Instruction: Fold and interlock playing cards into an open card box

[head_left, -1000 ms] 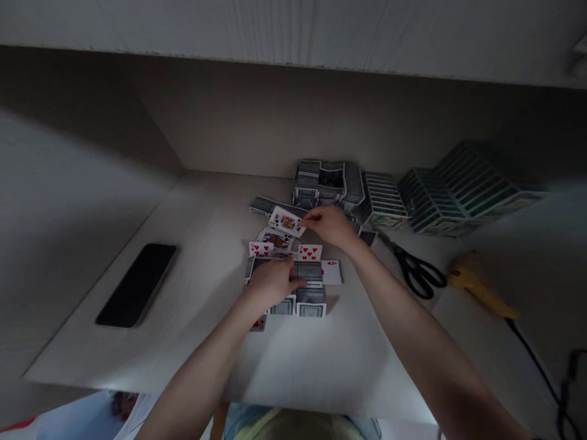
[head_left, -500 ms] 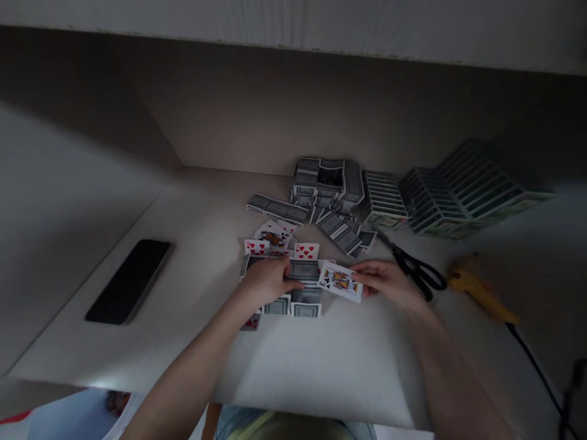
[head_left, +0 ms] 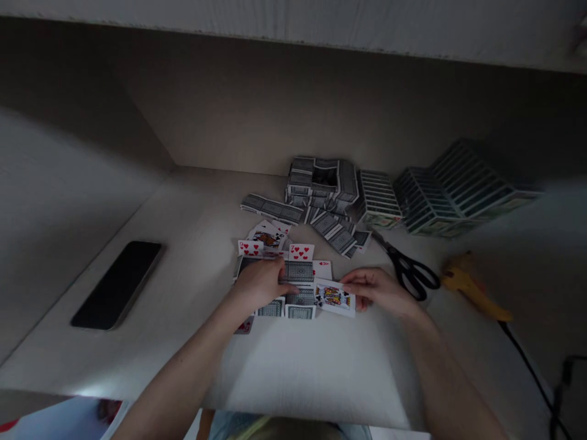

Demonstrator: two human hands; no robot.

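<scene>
Centre frame: our left hand [head_left: 260, 282] presses flat on the card structure [head_left: 293, 287]; our right hand [head_left: 378, 290] pinches the king card [head_left: 334, 297], best seated gently.

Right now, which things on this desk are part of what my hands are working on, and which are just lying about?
In hand: face-up king card in right hand; flat patterned-back card assembly under left hand.
Lying about: black phone, black scissors, yellow glue gun.
</scene>
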